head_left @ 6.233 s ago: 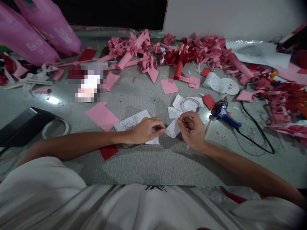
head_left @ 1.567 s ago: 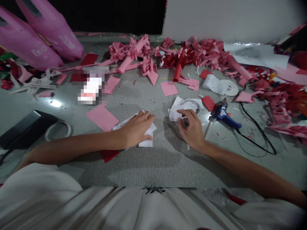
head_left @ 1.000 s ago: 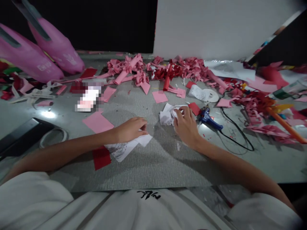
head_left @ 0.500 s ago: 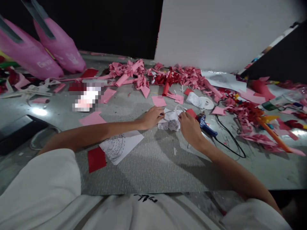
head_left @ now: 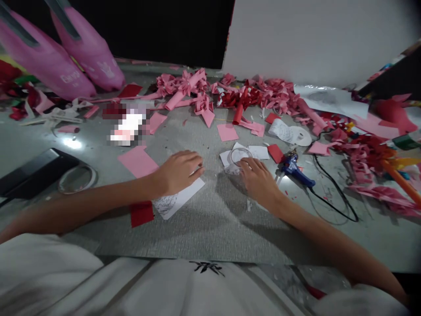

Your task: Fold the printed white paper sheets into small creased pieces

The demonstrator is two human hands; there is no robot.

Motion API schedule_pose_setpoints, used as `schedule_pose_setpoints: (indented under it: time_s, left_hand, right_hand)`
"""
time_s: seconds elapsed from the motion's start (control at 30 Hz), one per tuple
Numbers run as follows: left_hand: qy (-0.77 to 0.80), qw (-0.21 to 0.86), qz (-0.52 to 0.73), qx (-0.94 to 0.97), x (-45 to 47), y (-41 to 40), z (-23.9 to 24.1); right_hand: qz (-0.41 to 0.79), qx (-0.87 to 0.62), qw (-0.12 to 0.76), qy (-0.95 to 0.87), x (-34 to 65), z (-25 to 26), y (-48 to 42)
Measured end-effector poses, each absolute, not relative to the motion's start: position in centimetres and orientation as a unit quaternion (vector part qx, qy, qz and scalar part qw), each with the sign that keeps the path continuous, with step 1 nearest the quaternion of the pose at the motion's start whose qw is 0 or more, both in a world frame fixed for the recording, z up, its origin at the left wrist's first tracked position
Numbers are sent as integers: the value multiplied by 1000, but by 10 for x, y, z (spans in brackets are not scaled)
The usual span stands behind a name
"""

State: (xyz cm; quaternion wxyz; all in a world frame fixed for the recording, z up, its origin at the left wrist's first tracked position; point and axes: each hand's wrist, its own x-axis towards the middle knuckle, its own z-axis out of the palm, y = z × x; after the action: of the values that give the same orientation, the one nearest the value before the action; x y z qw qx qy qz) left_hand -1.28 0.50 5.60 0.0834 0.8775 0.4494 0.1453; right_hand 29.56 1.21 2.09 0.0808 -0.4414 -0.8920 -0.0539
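My left hand (head_left: 179, 171) lies palm down, fingers loosely curled, on a white printed paper sheet (head_left: 177, 200) that rests on the grey mat (head_left: 204, 228). A red paper square (head_left: 141, 213) pokes out beside that sheet, under my forearm. My right hand (head_left: 258, 181) reaches forward, its fingers touching a clear tape ring (head_left: 237, 158) that sits on small white paper pieces (head_left: 258, 152). Whether the fingers grip the ring is hard to make out.
A blue glue gun (head_left: 295, 170) with a black cord (head_left: 332, 202) lies right of my right hand. Pink paper squares (head_left: 138, 161) and a heap of pink and red paper flowers (head_left: 243, 94) fill the back. Pink bags (head_left: 66, 66) stand far left, a tape ring (head_left: 77, 178) and a dark case (head_left: 29, 173) at left.
My left hand drew back from the white pieces onto the printed sheet. My right hand shifted slightly to the clear tape ring. The camera view swung back left and down.
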Motion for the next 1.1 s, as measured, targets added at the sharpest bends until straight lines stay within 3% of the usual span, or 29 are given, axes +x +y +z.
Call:
schedule_pose_setpoints:
  time_s: [0.17,0.4,0.53,0.77,1.1]
  left_hand:
    - [512,65,26,856,-49,-43,48]
    - [527,83,21,845,-53,-60,41]
    - [536,36,24,843,-43,-50,35]
    - [472,4,77,878,-5,-29,19]
    - [414,95,202,882,-2,-19,6]
  right_hand:
    - [-56,-424,107,-897,288,15,10]
    - [-85,-440,111,-887,292,13,16]
    - [-91,-431,134,-888,288,21,12]
    - [17,-317,222,-922,261,15,-6]
    - [129,-313,221,-915,265,-3,-8]
